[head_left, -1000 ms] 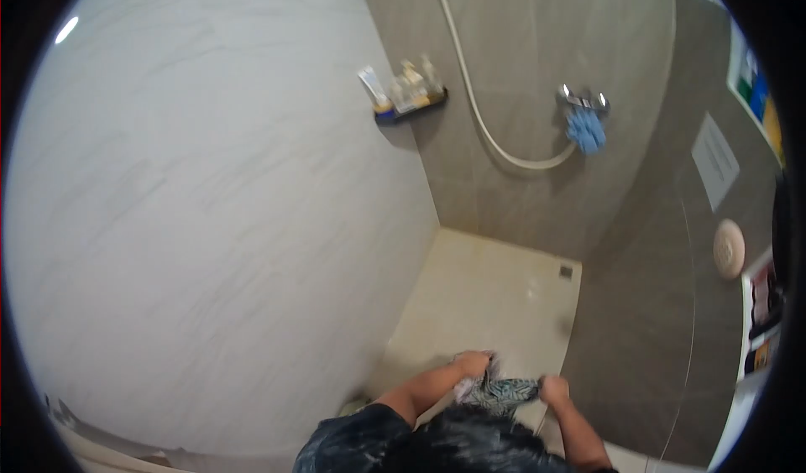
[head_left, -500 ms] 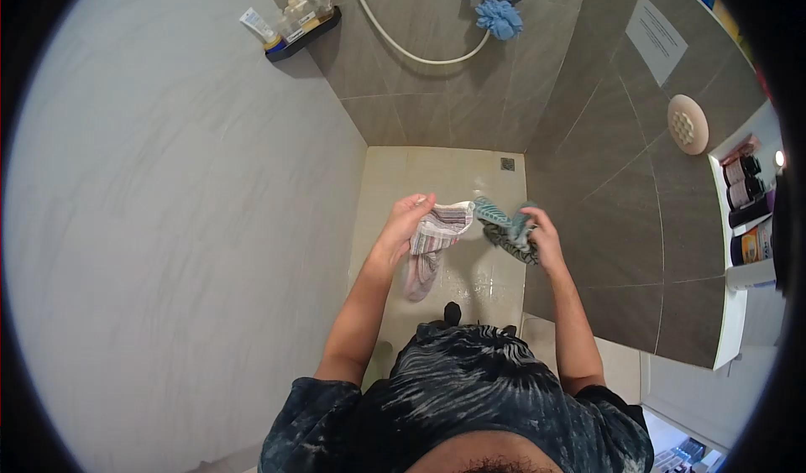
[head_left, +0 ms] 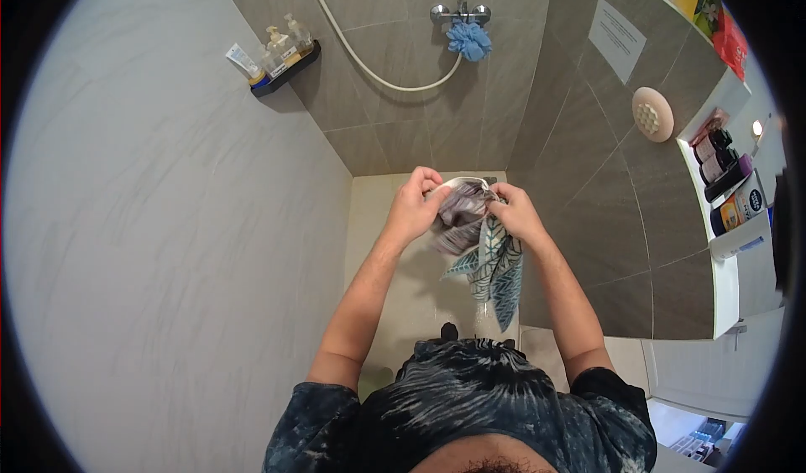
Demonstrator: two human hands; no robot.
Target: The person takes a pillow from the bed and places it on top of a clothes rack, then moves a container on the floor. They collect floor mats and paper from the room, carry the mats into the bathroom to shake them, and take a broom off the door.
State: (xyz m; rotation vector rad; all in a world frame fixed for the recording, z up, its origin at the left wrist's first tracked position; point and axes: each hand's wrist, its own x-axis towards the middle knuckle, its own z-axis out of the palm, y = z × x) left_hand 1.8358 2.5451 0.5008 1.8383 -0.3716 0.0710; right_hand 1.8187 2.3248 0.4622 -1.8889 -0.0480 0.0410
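Note:
My left hand (head_left: 415, 209) is closed on the left side of the white rim of a striped, bag-shaped cloth (head_left: 458, 232). The cloth's mouth is spread into a loop facing up, and its lower part hangs down, slightly blurred. Against the right side of that rim, my right hand (head_left: 515, 213) pinches with thumb and fingers. A teal and white leaf-patterned cloth (head_left: 501, 265) dangles below the right hand, its pointed ends hanging down. The two cloths overlap, so the exact finger hold on the patterned one is partly hidden.
A beige shower floor (head_left: 369, 246) lies below, between a pale wall (head_left: 185, 221) and grey tiles (head_left: 604, 221). A corner shelf (head_left: 287, 72) carries bottles. On the far wall are a mixer tap (head_left: 461, 13) and blue bath puff (head_left: 469, 41). Toiletries fill the right niche (head_left: 726, 292).
Both hands have come closer together and now share the striped cloth's rim, stretching its mouth. The leaf-patterned cloth, bunched in the right hand before, now hangs unfolded. The view has tilted upward.

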